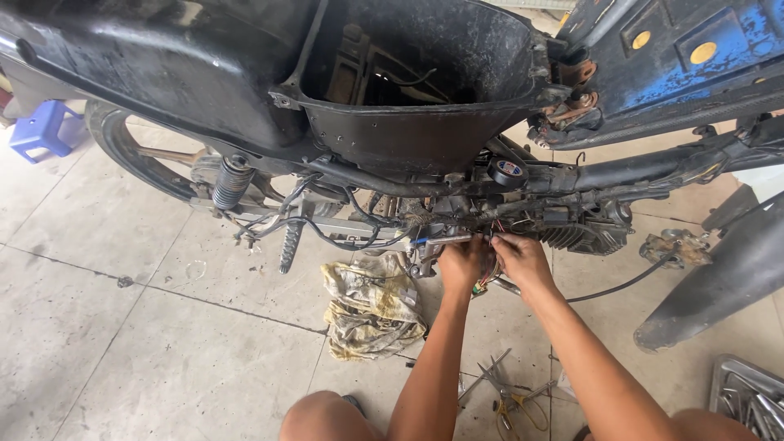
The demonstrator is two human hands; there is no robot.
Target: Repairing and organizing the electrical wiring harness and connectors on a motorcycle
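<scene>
— What do your hands hold now?

— My left hand [462,263] is closed around a bundle of thin coloured wires [485,282] that hangs under the frame of the stripped black motorbike [408,139]. My right hand [519,255] pinches the same wires from the other side, fingertips pressed together. The two hands almost touch each other.

— Where exactly is this bundle?

— Below the middle of the bike, just beside the grey finned engine part [581,235]. A small green and yellow plug shows under my left hand.

— Any containers around?

— The open black plastic under-seat tub [425,73] is above my hands; inside I see only rusty metal and one dark cable. At the right lower corner there is a grey metal tray [747,392] with tools, but it is cut off.

— What else lies near?

— A dirty yellowish rag [371,306] on the tiled floor [122,343], near my left forearm. Some pliers and thin tools [502,388] lie between my arms; I cannot tell each one. A roll of black tape [508,171] sits on the frame.
</scene>
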